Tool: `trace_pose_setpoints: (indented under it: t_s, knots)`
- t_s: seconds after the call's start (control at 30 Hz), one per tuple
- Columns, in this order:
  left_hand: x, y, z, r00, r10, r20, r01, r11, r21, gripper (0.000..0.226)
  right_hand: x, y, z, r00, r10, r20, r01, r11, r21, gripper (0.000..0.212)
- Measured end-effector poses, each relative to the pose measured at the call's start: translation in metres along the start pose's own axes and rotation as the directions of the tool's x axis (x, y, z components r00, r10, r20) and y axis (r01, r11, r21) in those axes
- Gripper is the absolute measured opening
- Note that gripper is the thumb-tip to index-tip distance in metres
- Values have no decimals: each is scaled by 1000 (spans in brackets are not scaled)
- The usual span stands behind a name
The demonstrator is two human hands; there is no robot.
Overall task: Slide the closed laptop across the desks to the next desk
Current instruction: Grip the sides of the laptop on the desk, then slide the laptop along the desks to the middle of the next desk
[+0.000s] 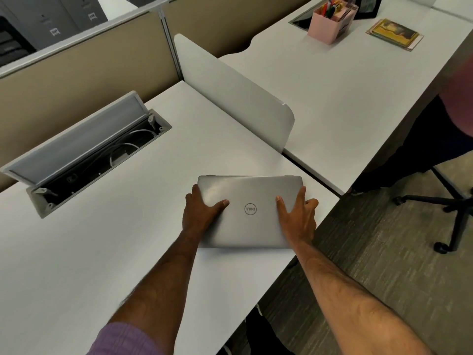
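Note:
A closed silver laptop (249,190) with a round logo lies flat on the near white desk (102,252), close to that desk's right front corner. My left hand (202,208) grips its left edge, thumb on the lid. My right hand (298,216) holds its right edge, fingers spread over the lid and side. The neighbouring white desk (345,98) begins just beyond a narrow seam at the laptop's far right.
A low white divider panel (230,90) stands between the two desks. An open cable hatch (84,155) sits in the near desk at left. The far desk holds a pink pen holder (330,21) and books (395,34). An office chair base (445,208) stands on the carpet at right.

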State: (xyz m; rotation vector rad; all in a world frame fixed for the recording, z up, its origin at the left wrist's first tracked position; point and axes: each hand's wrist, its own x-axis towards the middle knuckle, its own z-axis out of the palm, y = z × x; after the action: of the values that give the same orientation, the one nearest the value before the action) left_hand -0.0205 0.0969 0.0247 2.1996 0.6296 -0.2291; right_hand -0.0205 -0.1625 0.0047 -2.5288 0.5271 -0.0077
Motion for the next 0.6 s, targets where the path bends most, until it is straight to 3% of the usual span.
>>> trace_pose_setpoints:
  t_s: [0.6]
  knots:
    - [-18, -69, -71, 986, -96, -134, 88, 994, -66, 93, -45, -68, 40, 987, -116, 107, 108, 991, 81, 83]
